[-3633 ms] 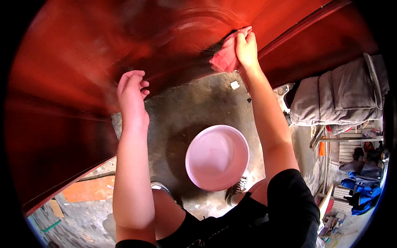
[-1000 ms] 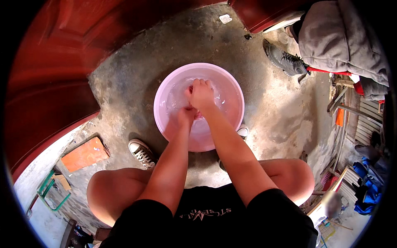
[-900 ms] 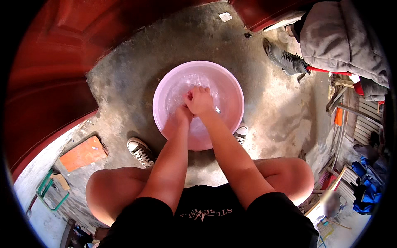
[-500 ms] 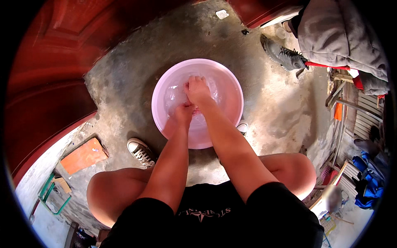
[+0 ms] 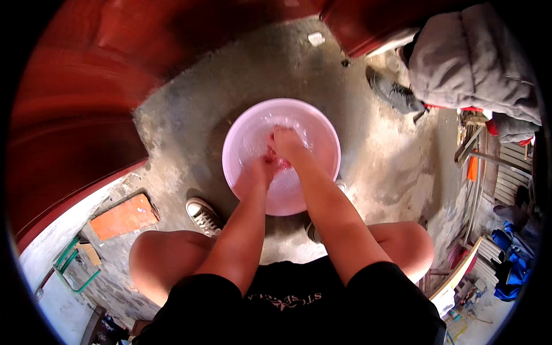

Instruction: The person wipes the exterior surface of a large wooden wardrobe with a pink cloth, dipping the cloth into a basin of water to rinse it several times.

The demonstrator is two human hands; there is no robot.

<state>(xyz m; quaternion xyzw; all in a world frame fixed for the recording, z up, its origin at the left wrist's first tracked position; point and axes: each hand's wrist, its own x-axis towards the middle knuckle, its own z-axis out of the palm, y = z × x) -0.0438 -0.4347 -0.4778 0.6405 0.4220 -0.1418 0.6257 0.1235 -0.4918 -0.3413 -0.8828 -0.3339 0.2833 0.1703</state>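
- The right hand is bent like a fist, with the fingers closed on a red cloth.
- The left hand is a little nearer and more to the left. Its fingers are also clamped on the cloth, but blur hides the exact grip.
- The red cloth is between the two hands, inside the pink basin, where clear water shines around them.
- The basin stands on the concrete floor, just beyond the person's shoes; the left shoe shows best.
- Farther to the left, an orange slab lies near a green metal frame.
- On the far left is a large dark red panel.
- At the far side, a small white piece lies on the floor.
- On the far right, a dark grey boot is beside grey padded fabric.
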